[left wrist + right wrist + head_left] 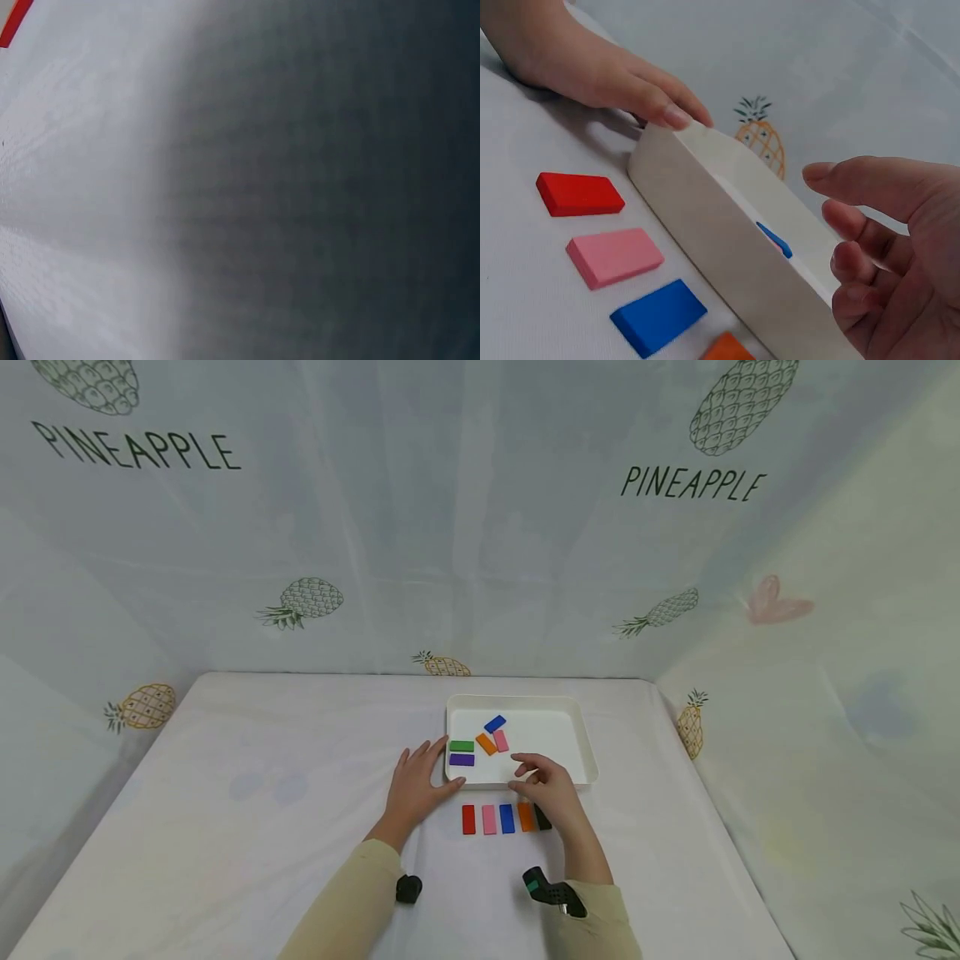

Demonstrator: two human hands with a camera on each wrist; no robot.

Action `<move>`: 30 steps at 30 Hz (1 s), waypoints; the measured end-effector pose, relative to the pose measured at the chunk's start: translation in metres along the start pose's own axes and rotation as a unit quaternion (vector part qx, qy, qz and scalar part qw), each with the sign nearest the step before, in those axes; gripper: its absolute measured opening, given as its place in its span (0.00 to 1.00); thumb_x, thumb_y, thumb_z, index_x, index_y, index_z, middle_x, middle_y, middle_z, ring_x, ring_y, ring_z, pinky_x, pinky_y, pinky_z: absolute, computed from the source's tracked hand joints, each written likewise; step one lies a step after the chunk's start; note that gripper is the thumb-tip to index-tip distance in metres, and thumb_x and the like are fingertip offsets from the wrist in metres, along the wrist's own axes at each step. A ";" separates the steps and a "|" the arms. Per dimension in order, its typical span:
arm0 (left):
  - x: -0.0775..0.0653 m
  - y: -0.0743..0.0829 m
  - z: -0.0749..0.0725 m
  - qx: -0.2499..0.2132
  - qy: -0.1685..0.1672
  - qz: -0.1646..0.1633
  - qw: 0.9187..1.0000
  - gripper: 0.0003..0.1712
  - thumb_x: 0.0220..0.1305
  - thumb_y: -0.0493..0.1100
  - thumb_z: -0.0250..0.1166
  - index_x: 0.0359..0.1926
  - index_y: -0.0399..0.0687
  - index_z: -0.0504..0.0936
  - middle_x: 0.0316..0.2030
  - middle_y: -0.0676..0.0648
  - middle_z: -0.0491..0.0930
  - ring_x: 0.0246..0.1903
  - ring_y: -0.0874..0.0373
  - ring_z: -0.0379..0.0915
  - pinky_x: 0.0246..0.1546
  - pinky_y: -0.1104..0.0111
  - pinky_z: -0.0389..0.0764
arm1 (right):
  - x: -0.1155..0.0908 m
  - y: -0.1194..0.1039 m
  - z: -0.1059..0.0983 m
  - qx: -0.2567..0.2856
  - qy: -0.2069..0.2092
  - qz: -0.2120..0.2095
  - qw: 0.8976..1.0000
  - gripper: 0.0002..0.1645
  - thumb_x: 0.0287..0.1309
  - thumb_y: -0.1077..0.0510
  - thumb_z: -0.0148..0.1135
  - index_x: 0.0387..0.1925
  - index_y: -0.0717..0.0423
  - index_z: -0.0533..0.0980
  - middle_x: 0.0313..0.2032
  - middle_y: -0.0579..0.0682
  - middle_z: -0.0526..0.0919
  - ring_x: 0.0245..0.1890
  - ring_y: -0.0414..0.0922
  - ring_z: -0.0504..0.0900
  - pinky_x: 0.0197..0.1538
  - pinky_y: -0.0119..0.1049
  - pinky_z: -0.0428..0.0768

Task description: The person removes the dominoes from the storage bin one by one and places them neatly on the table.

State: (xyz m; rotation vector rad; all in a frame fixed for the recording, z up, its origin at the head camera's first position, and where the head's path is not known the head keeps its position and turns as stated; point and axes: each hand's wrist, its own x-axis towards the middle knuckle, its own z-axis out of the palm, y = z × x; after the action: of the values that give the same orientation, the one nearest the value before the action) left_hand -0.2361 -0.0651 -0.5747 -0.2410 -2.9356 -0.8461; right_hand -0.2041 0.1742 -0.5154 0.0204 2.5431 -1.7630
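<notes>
My left hand [415, 787] rests at the near left corner of a white tray [555, 703], thumb at the front wall and straight fingers along the left side. Over the tray's near edge is my right hand [551, 789], with nothing between its parted thumb and index finger; the other fingers are bent. Inside the tray lie a green block [461, 746], a purple block [462, 760], an orange block [487, 743], a pink block [501, 741] and a blue block [495, 723]. The left wrist view is mostly dark blur.
In front of the tray a row holds a red block [468, 819], a pink block [615, 256], a blue block [658, 316], an orange block [526, 817] and a black block [542, 818]. Pineapple-print cloth [465, 527] hangs behind the white-covered table [300, 843].
</notes>
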 end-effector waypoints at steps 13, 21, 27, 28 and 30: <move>0.000 0.000 0.000 0.008 0.000 0.001 1.000 0.51 0.54 0.70 0.64 0.74 0.58 0.60 0.68 0.48 0.67 0.70 0.47 0.54 0.71 0.47 0.43 | 0.032 -0.012 0.025 -0.029 -0.060 -0.036 0.997 0.24 0.55 0.63 0.70 0.55 0.57 0.79 0.38 0.50 0.80 0.33 0.46 0.74 0.33 0.27 0.77; 0.001 -0.002 0.001 0.013 0.004 0.009 1.000 0.50 0.54 0.72 0.63 0.74 0.58 0.60 0.67 0.48 0.68 0.70 0.47 0.55 0.71 0.47 0.43 | 0.054 -0.010 0.036 -0.056 -0.126 -0.052 0.989 0.22 0.54 0.66 0.70 0.53 0.58 0.80 0.39 0.53 0.81 0.36 0.47 0.75 0.38 0.31 0.79; 0.000 -0.003 0.001 0.008 0.005 0.014 1.000 0.50 0.54 0.71 0.63 0.74 0.58 0.61 0.67 0.48 0.68 0.70 0.47 0.55 0.71 0.47 0.44 | 0.064 -0.011 0.042 -0.101 -0.155 -0.052 0.981 0.23 0.53 0.65 0.71 0.53 0.55 0.80 0.42 0.50 0.82 0.39 0.46 0.77 0.42 0.37 0.80; 0.000 -0.003 0.001 0.009 0.004 0.014 1.000 0.50 0.55 0.72 0.63 0.74 0.58 0.61 0.67 0.49 0.68 0.70 0.47 0.55 0.71 0.47 0.44 | 0.066 -0.010 0.043 -0.109 -0.159 -0.053 0.980 0.23 0.53 0.65 0.71 0.52 0.54 0.80 0.43 0.50 0.82 0.39 0.46 0.77 0.43 0.37 0.80; -0.001 -0.002 0.001 0.007 0.002 0.013 1.000 0.50 0.55 0.71 0.63 0.74 0.58 0.60 0.68 0.48 0.68 0.70 0.47 0.55 0.71 0.47 0.44 | 0.069 -0.010 0.045 -0.124 -0.167 -0.053 0.977 0.23 0.52 0.65 0.71 0.53 0.55 0.80 0.44 0.49 0.82 0.40 0.46 0.77 0.45 0.38 0.81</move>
State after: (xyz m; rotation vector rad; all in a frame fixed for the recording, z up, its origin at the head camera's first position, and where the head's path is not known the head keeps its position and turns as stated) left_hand -0.2359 -0.0666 -0.5767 -0.2749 -2.9273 -0.8205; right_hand -0.2717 0.1276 -0.5252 -0.3928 2.5258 -1.3268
